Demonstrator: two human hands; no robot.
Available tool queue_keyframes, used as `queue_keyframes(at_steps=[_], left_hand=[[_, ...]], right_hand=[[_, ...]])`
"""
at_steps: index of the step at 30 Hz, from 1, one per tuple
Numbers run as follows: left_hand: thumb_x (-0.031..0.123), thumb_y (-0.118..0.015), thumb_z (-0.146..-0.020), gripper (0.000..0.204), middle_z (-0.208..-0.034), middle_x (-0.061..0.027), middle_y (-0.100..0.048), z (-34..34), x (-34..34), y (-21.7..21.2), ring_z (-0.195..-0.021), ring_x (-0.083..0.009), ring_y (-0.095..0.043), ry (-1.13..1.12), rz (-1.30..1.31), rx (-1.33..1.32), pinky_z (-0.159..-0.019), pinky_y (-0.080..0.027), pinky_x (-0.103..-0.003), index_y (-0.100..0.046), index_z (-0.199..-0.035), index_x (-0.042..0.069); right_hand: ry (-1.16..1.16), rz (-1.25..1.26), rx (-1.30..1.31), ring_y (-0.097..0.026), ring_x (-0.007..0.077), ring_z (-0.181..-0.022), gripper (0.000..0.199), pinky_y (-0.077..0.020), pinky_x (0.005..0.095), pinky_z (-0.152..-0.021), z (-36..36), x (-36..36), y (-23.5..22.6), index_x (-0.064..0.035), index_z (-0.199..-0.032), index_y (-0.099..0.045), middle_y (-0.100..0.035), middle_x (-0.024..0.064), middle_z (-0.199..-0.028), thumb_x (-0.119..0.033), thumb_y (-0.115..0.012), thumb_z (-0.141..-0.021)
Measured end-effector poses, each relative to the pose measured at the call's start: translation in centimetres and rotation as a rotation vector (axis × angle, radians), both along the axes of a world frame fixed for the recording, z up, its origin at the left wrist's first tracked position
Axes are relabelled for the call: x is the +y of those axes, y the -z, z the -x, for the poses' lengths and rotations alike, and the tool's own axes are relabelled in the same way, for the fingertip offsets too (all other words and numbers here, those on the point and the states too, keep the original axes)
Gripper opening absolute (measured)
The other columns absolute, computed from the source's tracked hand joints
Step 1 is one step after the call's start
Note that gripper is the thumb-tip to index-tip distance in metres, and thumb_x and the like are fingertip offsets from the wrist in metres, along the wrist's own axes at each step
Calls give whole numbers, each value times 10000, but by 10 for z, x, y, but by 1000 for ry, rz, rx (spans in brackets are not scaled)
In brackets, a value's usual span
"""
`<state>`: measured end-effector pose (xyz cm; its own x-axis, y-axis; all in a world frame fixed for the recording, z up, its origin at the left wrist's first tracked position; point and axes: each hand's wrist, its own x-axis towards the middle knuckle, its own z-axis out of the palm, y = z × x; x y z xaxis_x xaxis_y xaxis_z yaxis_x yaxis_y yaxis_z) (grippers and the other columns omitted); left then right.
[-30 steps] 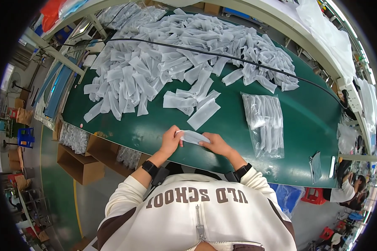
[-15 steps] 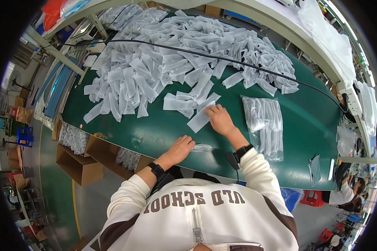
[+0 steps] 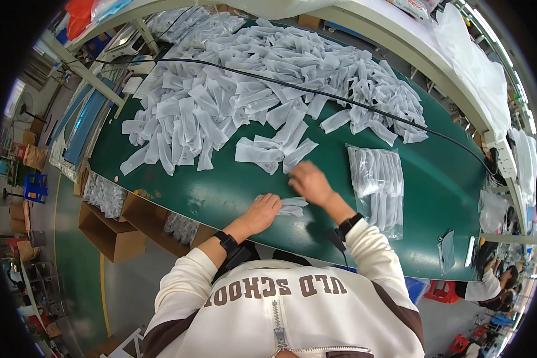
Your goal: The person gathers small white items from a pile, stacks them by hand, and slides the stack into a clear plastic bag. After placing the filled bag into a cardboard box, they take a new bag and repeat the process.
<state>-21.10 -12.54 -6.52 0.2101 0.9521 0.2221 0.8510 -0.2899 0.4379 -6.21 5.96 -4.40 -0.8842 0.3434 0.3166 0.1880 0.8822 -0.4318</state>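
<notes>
My left hand [image 3: 261, 213] lies palm down on the left end of a small stack of white flat pieces [image 3: 291, 206] near the front edge of the green table [image 3: 221, 191]. Just beyond the stack's right end, my right hand [image 3: 309, 182] hovers blurred with its fingers curled; whether it holds a piece is unclear. A few loose white pieces [image 3: 271, 152] lie just beyond the hands. Behind them a large heap of the same white pieces [image 3: 250, 77] covers the far half of the table.
A clear plastic bag filled with white pieces [image 3: 376, 185] lies right of my right hand. A black cable [image 3: 316, 92] crosses the heap. Open cardboard boxes [image 3: 107, 230] stand under the table at left. Small clear packets [image 3: 447, 250] lie at the right end, near a seated person [image 3: 489, 286].
One second ago both hands held a white piece together at the table's front. The right hand then reached out to the loose pieces and has now drawn back toward the stack; the left stayed on the stack.
</notes>
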Motion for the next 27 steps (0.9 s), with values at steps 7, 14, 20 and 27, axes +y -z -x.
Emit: queue_keyframes(at_steps=[7,14,20,27], left_hand=[[27,-668,-698,421,-1118,-137,-544,-10,4,-2,-1055,-329,-535,-2,80,-23,-929,-451,-418,-545,-1101,15],[34,-710,-657,484,-1144,-141,-531,-11,-2,-3,-1100,-334,-519,-6,112,-65,-952,-447,-412,-550,-1113,18],[42,-733,-627,498,-1208,-167,-503,-7,2,3,-1212,-368,-465,46,10,-104,-1009,-424,-437,-554,-1091,23],[65,-752,-609,441,-1310,-182,-471,-7,9,-5,-1258,-380,-438,-3,-35,-92,-1052,-382,-477,-564,-1006,42]], right_hand=[[207,-531,-297,-604,305,-879,232,-498,430,-759,17,63,12,-54,-935,-638,-611,118,-968,-196,-710,-766],[350,757,-236,-593,304,-806,257,-482,407,-668,-19,12,30,-42,-885,-564,-588,112,-904,-161,-750,-754],[292,674,-154,-586,312,-845,333,-474,439,-695,-18,-23,24,-49,-857,-517,-571,109,-908,-156,-800,-718],[33,288,-134,-565,300,-948,399,-474,411,-794,-30,-35,26,-74,-972,-567,-569,106,-974,-219,-826,-705]])
